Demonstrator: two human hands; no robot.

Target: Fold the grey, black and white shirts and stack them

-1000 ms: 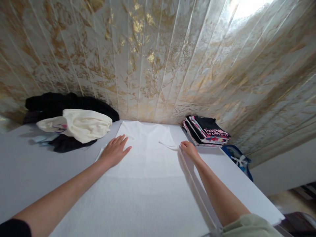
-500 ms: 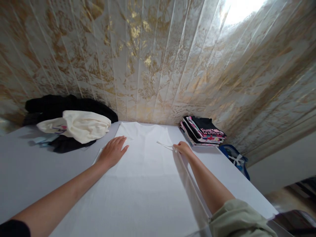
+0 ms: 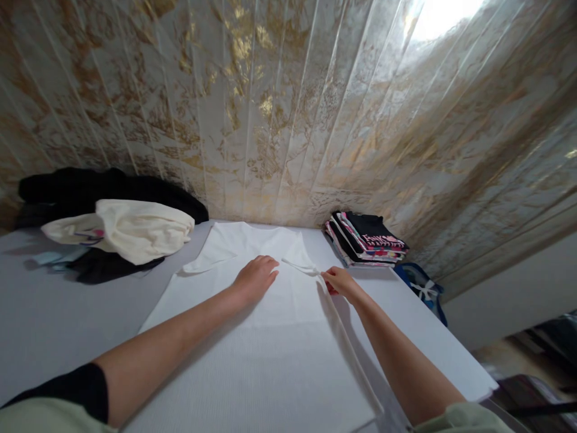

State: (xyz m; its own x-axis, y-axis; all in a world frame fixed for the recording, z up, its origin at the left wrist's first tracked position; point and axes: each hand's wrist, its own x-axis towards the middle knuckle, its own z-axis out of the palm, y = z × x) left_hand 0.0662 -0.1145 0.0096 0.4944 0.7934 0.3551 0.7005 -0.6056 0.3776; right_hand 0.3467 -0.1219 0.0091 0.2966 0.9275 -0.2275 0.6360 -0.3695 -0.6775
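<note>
A white ribbed top (image 3: 270, 349) lies spread flat on the white table, neckline toward the wall. My left hand (image 3: 256, 279) rests palm down on its upper middle, with the fingers stretched out toward the right side. At the top's right edge, just below the sleeve opening, my right hand (image 3: 338, 282) pinches the fabric between thumb and fingers. That side edge is slightly raised and casts a shadow on the table. A small flap of fabric lies at each armhole.
Left of the top is a loose heap of clothes, with a cream garment (image 3: 144, 231) over black ones (image 3: 108, 186). A folded stack of clothes (image 3: 367, 240) stands at the back right. Beyond the right table edge (image 3: 451, 343) is a blue-trimmed bag (image 3: 419, 285). A patterned gold curtain (image 3: 252, 120) hangs behind.
My left hand has moved right, from the top's left shoulder area to its upper middle. My right hand stays at the right edge, still pinching it. The view has shifted slightly.
</note>
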